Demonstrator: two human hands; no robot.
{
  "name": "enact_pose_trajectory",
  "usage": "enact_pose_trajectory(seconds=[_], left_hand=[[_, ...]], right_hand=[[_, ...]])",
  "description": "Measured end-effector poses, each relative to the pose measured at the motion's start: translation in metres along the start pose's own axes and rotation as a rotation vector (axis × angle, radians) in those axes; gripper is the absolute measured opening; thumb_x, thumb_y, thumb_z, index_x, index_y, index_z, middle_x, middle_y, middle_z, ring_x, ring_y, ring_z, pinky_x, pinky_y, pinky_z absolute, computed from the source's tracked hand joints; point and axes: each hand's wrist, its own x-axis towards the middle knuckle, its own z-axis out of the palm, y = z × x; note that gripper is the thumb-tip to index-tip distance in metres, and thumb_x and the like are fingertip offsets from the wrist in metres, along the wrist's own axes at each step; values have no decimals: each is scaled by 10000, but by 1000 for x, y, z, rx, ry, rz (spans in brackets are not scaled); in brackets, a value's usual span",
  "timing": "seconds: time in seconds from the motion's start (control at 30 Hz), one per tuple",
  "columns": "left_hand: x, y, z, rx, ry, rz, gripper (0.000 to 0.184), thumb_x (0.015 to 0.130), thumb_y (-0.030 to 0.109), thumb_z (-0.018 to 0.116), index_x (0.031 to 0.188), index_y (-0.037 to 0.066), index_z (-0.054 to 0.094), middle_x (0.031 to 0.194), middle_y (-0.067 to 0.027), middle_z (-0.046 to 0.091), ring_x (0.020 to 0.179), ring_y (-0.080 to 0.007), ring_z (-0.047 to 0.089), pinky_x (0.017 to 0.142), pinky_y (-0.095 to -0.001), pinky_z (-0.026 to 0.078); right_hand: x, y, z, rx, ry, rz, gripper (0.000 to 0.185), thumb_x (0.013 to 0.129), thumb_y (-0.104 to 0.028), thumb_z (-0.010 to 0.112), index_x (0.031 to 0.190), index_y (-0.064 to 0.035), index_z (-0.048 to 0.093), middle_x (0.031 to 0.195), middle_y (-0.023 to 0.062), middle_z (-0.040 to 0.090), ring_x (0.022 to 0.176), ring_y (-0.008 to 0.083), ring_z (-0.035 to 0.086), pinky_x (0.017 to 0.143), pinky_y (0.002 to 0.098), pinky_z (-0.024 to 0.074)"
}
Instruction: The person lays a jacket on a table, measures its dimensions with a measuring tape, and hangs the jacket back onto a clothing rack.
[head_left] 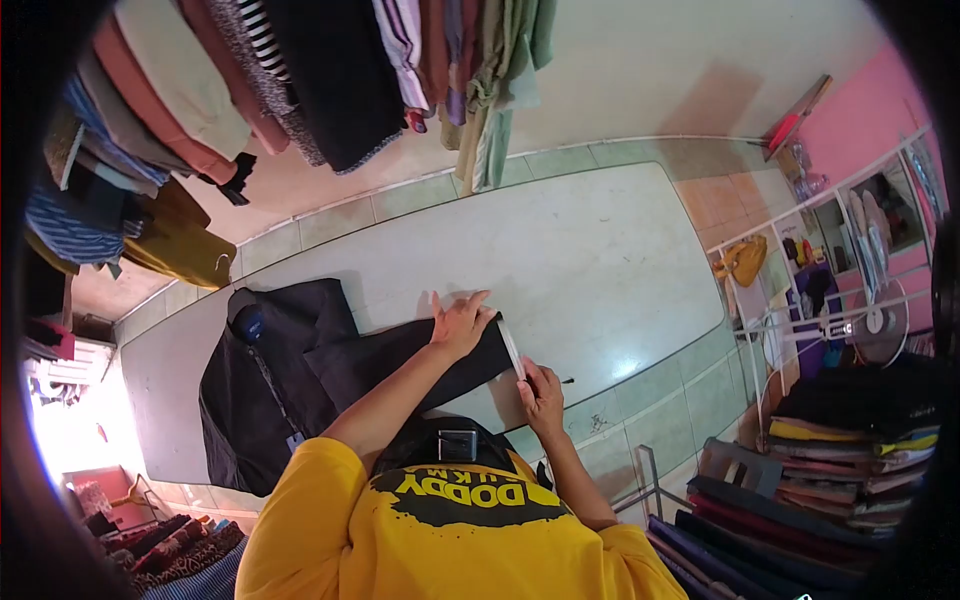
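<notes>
A black jacket [275, 370] lies spread on the pale tabletop, its collar at the far left and one sleeve [420, 355] stretched to the right. My left hand [462, 325] rests on that sleeve near the cuff, fingers spread. A narrow white strip [512, 350], which looks like a ruler or measuring tape, runs along the cuff end. My right hand [542, 400] pinches the near end of this strip beside the cuff. Whether it also grips the cloth I cannot tell. A small tag [295, 440] hangs at the jacket's front.
The light table [600, 250] has rounded corners and stands on green tiles. Clothes [340, 80] hang above its far left side. Folded fabric stacks [850, 440] and a fan [882, 325] are at the right. More folded cloth [180, 555] lies at the lower left.
</notes>
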Motion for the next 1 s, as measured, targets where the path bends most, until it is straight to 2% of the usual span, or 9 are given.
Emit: enact_pose_trajectory(seconds=[0.13,0.2,0.27,0.37,0.47,0.57,0.83,0.9,1.0], left_hand=[[-39,-16,-66,-443,108,95,351,871,221,484,1185,66,472,1124,-140,546,1112,-298,459,1022,-527,188],[-72,-27,-112,-330,382,131,338,793,56,536,1129,54,503,1088,-137,550,1060,-332,468,956,-411,333],[-104,-64,-140,-149,672,173,285,761,25,531,1045,22,536,1074,-148,536,1039,-315,478,939,-404,342],[-165,-133,-159,166,868,-169,296,791,21,510,1086,-7,493,1123,-178,496,1069,-328,461,950,-373,334],[-245,-229,-148,367,856,-538,454,850,218,517,1221,-2,379,1281,-202,382,1167,-357,394,971,-418,307],[-299,-245,-148,386,454,-1061,601,879,429,404,1365,110,251,1442,-115,186,1310,-328,202,1026,-557,133],[-311,-254,-130,389,362,-1024,625,884,461,349,1402,156,181,1463,-84,129,1338,-312,122,1026,-583,69],[-312,-255,-131,407,396,-981,636,866,446,401,1393,143,212,1454,-88,166,1325,-313,165,1027,-576,78],[-318,-259,-137,381,409,-891,651,836,431,468,1374,129,262,1437,-94,215,1302,-319,218,1029,-566,88]], right_hand=[[4,2,-3,-85,-71,-9,493,833,-332,562,1280,-168,435,893,120,533,817,278,508,737,360,418],[6,-4,-3,-187,-132,-80,515,835,-371,546,1303,-202,413,877,122,533,806,283,511,691,380,443],[13,-26,-2,-251,-233,-94,507,833,-388,538,1295,-216,421,892,130,539,822,289,523,669,395,459],[15,-31,11,-459,-388,-111,495,818,-425,530,1267,-233,447,910,145,554,840,307,550,638,425,484],[20,-16,10,-632,-393,-103,488,798,-453,529,1227,-227,477,887,157,572,808,327,577,616,443,492],[32,1,-27,-847,-316,45,503,789,-479,514,1222,-225,471,848,177,591,768,347,597,609,459,489],[54,37,-104,-1099,-189,383,600,801,-459,523,1308,-170,382,925,193,571,802,369,578,673,460,475],[51,-1,-64,-890,110,168,605,793,-421,567,1287,-113,400,953,183,563,848,363,561,698,451,465],[42,-60,15,-562,27,-211,572,774,-338,602,1256,-86,424,1013,173,553,919,347,537,739,434,457]])
